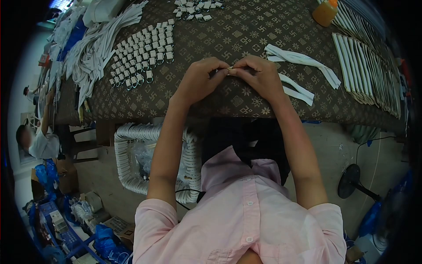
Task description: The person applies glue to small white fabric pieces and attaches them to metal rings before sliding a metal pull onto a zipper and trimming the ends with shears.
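My left hand (200,80) and my right hand (259,78) meet over the table's near side, thumbs and forefingers pinched together. Between the fingertips is a small pale piece (230,70), mostly covered, whose kind I cannot make out. Just right of my right hand lie white zipper strips (303,60), with another white zipper strip (300,93) partly behind the wrist. To the left of my left hand, rows of small off-white fabric tabs with metal rings (147,50) are laid out on the patterned cloth.
More ringed tabs (195,9) lie at the back. Bundled zippers (362,70) fill the right side, beside an orange bottle (325,12). White straps (94,50) pile up at left. Below stand a white-wrapped basket (125,171) and a dark round-based stand (349,181). Another person (44,143) is at far left.
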Tool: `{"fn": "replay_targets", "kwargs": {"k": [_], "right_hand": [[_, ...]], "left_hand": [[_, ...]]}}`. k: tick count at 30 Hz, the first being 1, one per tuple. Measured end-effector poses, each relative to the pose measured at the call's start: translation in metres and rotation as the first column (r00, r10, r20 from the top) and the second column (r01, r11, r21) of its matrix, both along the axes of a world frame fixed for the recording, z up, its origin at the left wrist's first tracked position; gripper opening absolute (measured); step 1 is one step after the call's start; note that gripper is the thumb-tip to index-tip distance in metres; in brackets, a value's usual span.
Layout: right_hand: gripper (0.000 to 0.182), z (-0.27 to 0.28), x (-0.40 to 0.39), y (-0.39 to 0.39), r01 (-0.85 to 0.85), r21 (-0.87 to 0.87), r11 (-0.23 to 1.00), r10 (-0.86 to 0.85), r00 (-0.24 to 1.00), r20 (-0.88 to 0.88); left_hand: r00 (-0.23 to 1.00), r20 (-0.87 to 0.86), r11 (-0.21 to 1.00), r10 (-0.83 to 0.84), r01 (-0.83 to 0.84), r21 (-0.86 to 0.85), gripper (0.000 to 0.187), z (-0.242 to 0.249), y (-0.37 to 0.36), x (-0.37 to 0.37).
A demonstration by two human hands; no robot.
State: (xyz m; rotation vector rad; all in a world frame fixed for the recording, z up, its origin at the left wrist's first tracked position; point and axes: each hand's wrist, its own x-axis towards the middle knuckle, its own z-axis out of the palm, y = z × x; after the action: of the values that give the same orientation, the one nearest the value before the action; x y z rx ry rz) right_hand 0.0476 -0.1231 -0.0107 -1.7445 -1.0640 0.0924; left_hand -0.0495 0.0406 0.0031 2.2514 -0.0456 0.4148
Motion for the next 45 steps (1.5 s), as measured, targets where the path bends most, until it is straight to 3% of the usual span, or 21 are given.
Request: {"fn": "replay_targets", "kwargs": {"k": [5, 13, 20, 23, 25, 26, 28, 31, 35, 38, 40, 44, 45], "right_hand": [[0.014, 0.003, -0.003, 0.0, 0.007, -0.01, 1.0, -0.008, 0.996, -0.087], [0.012, -0.001, 0.002, 0.0, -0.082, 0.018, 0.996, 0.081, 0.995, 0.053], [0.01, -0.002, 0.0, 0.001, -0.05, 0.022, 0.998, 0.049, 0.998, 0.034], [0.009, 0.001, 0.0, -0.001, -0.029, 0.022, 0.999, 0.03, 0.996, -0.081], [0.009, 0.0, 0.0, 0.0, 0.007, 0.039, 0.999, -0.001, 0.989, -0.147], [0.009, 0.001, 0.0, 0.0, 0.009, 0.044, 0.999, -0.003, 0.99, -0.144], [0.01, 0.003, -0.001, -0.001, 0.039, 0.029, 0.999, -0.034, 0.988, -0.15], [0.011, 0.004, 0.0, -0.002, 0.04, 0.034, 0.999, -0.033, 0.982, -0.188], [0.011, 0.006, 0.001, -0.004, 0.027, 0.024, 0.999, -0.021, 0.973, -0.23], [0.01, 0.007, 0.002, -0.005, -0.057, 0.04, 0.998, 0.066, 0.945, -0.32], [0.01, 0.011, 0.002, -0.004, -0.116, 0.041, 0.992, 0.123, 0.915, -0.384], [0.01, 0.012, 0.005, -0.006, -0.092, 0.123, 0.988, 0.141, 0.857, -0.495], [0.011, 0.009, 0.006, -0.006, -0.059, 0.06, 0.996, 0.079, 0.898, -0.433]], "left_hand": [[0.996, -0.086, 0.999, 0.002, -0.005, -0.032, 0.012, 0.012, -0.001, 0.002], [0.984, -0.172, 0.999, 0.038, -0.044, -0.03, 0.015, 0.015, 0.001, 0.001], [0.998, -0.06, 0.998, 0.033, -0.031, 0.046, 0.015, 0.01, -0.002, 0.002], [0.993, -0.07, 0.994, 0.094, -0.098, -0.057, 0.012, 0.008, -0.01, 0.0], [0.986, -0.039, 0.93, 0.16, -0.164, -0.329, 0.011, -0.004, -0.015, 0.001], [0.987, -0.035, 0.932, 0.157, -0.16, -0.325, 0.011, -0.008, -0.018, 0.002], [0.966, -0.016, 0.833, 0.258, -0.231, -0.503, 0.013, -0.012, -0.025, 0.002], [0.954, -0.014, 0.86, 0.298, -0.275, -0.431, 0.016, -0.011, -0.033, -0.001], [0.958, -0.048, 0.839, 0.283, -0.271, -0.472, 0.013, -0.01, -0.031, 0.001], [0.987, -0.08, 0.833, 0.138, -0.159, -0.529, 0.01, -0.009, -0.018, -0.001], [0.997, -0.049, 0.723, -0.063, 0.012, -0.691, 0.008, -0.011, -0.01, 0.002], [0.998, -0.032, 0.654, -0.054, 0.011, -0.757, 0.009, -0.007, -0.018, 0.007], [1.0, -0.009, 0.734, 0.008, -0.012, -0.679, 0.009, -0.008, -0.021, 0.007]]}}
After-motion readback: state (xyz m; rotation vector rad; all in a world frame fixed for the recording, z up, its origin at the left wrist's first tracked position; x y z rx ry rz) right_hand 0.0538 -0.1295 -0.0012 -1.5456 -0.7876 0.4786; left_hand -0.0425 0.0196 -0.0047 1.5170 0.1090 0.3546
